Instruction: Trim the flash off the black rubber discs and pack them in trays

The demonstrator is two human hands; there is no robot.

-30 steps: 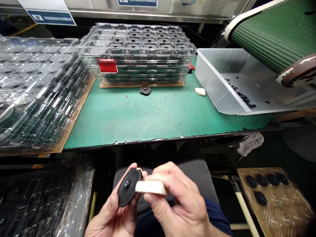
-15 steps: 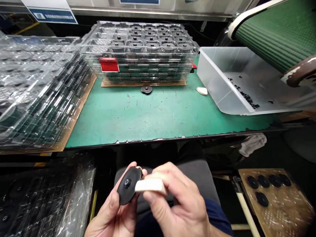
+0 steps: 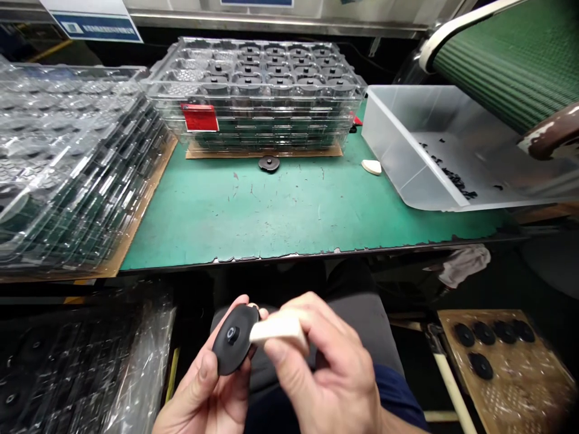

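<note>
My left hand (image 3: pixel 203 383) grips a black oval disc (image 3: pixel 233 339) with a round central hub, its face turned toward me. My right hand (image 3: pixel 326 361) holds a cream-white block (image 3: pixel 279 331), probably an abrasive block, between thumb and fingers. The block's end presses against the disc's right edge, hiding that part of the rim. A similar black disc (image 3: pixel 269 163) lies on the green bench top (image 3: pixel 271 211), and a small cream-white piece (image 3: pixel 371 167) lies near the bin.
Stacks of clear plastic trays (image 3: pixel 253 99) on cardboard fill the bench's back and left. A translucent bin (image 3: pixel 409 150) holds black scraps. A green ribbed belt (image 3: pixel 511 54) runs overhead at right. Several black discs sit on a wooden board (image 3: pixel 502 361) at lower right.
The white block has tilted and shifted slightly upward against the disc's edge. My right fingers have moved with it, and the view has drifted a little.
</note>
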